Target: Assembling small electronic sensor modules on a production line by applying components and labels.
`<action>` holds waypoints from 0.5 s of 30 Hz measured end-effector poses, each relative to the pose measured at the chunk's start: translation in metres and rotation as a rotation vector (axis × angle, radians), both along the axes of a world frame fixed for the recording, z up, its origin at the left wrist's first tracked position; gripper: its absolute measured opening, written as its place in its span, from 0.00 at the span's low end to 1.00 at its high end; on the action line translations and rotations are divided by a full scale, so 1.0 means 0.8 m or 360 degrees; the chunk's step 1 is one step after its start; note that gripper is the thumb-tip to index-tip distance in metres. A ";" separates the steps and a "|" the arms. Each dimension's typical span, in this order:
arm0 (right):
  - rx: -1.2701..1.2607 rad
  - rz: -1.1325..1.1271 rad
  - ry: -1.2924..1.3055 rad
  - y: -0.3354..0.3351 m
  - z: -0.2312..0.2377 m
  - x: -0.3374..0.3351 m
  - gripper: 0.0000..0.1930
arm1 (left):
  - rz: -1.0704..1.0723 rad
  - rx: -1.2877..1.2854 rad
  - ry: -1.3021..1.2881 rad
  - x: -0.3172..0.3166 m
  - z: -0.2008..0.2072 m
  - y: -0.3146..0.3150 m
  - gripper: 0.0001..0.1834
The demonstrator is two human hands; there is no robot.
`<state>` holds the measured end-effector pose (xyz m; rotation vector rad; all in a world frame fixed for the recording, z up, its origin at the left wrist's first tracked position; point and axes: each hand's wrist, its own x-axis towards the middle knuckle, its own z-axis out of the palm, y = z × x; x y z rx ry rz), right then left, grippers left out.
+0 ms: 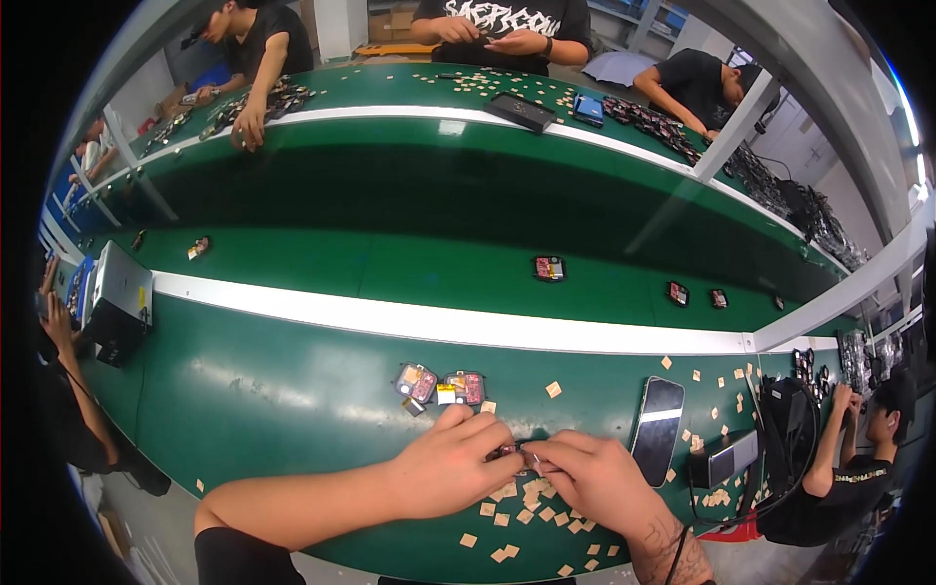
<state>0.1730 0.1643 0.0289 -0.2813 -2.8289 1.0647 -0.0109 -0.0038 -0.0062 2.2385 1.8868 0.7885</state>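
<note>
A plain black sleeve (242,561) reaches the left elbow; below it the left forearm (327,497) and left hand (453,470) are bare; the right hand (600,478) is bare too; dark line markings (659,535) pattern the right forearm (651,552); a thin black cord (681,554) crosses it.

left hand (450,468) curled | right hand (597,478) pinching | hands close together | forearms (312,499) converging

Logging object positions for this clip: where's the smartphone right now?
In the head view, the smartphone lies on the green tabletop, right of centre, between the right hand and a small black box.
</note>
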 end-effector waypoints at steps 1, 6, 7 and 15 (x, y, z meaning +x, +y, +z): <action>-0.0001 0.0006 0.0001 -0.003 -0.002 -0.001 0.15 | -0.0002 0.0029 -0.0030 0.000 -0.002 0.001 0.12; -0.0265 -0.0152 0.0047 -0.006 -0.021 0.000 0.13 | 0.0036 0.0042 -0.0090 -0.001 -0.003 0.002 0.14; -0.0264 -0.0147 0.0051 -0.006 -0.020 -0.002 0.13 | 0.0041 0.0022 -0.0122 -0.001 -0.002 0.001 0.15; -0.0477 -0.0304 -0.0138 -0.006 -0.014 -0.004 0.12 | 0.0053 -0.0012 -0.0206 -0.001 -0.005 0.000 0.19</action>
